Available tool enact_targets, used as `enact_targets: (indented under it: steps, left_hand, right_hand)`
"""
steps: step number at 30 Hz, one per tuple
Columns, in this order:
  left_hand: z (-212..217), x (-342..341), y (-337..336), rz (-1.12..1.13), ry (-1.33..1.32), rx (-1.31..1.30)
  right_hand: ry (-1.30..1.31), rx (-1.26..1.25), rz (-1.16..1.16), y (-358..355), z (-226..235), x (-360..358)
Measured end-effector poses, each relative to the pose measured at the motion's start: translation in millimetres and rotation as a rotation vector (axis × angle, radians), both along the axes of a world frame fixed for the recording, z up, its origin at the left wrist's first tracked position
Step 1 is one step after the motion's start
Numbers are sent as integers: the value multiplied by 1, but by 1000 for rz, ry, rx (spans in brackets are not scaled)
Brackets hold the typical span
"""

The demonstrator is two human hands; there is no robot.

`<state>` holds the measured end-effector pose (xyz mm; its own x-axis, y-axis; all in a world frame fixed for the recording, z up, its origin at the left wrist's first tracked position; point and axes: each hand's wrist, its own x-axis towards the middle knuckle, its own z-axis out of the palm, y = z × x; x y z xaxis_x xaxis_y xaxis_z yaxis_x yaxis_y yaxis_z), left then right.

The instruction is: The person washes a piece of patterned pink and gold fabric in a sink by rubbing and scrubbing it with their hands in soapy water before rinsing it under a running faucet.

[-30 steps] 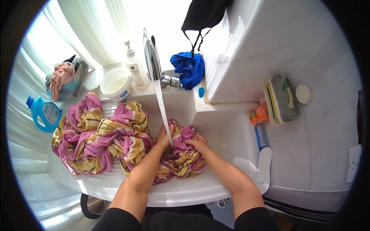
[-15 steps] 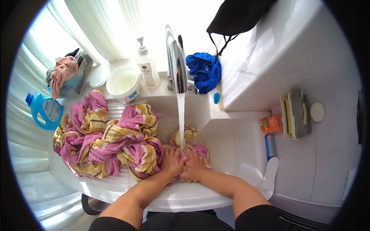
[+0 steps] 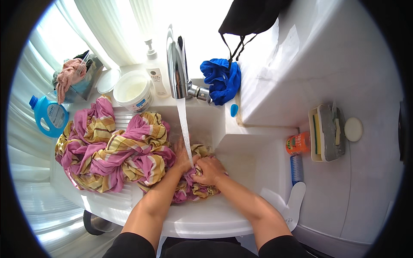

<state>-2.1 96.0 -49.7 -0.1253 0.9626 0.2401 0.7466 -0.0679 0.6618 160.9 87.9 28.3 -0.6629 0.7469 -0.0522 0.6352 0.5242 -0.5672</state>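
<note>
My right hand [image 3: 209, 170] is clenched on bunched pink-and-yellow striped cloth [image 3: 184, 191] in the sink basin [image 3: 246, 168], beside the running water [image 3: 184, 124]; whether my left hand [image 3: 183, 157] grips it too, I can't tell. I'd judge this bunch unfinished; the bigger matching heap [image 3: 107, 148] on the ribbed drainboard [image 3: 129, 198] could be done or waiting.

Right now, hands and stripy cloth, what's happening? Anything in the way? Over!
Left hand at the sink's striped cloth, grip unclear. Right hand curled around a bunched part. Tap water pouring down between the hands.
</note>
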Motion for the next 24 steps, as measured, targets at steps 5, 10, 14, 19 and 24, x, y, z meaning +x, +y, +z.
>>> enact_targets:
  steps: [5,10,14,19,24]
  left_hand:
    - [66,-14,-33,-444,-273,-895]
    - [114,14,-123,-312,60,-536]
    - [51,29,-109,-123,124,-333]
    - [15,23,-67,22,21,-497]
    - [-27,13,-27,-21,126,-650]
  right_hand:
    - [165,108,242,-44,20,59]
    - [111,-416,-129,-95,0,60]
    - [-40,-57,-231,-93,-37,21]
    - [-122,39,-245,-59,-65,12]
    - [26,-22,-269,-6,-70,1]
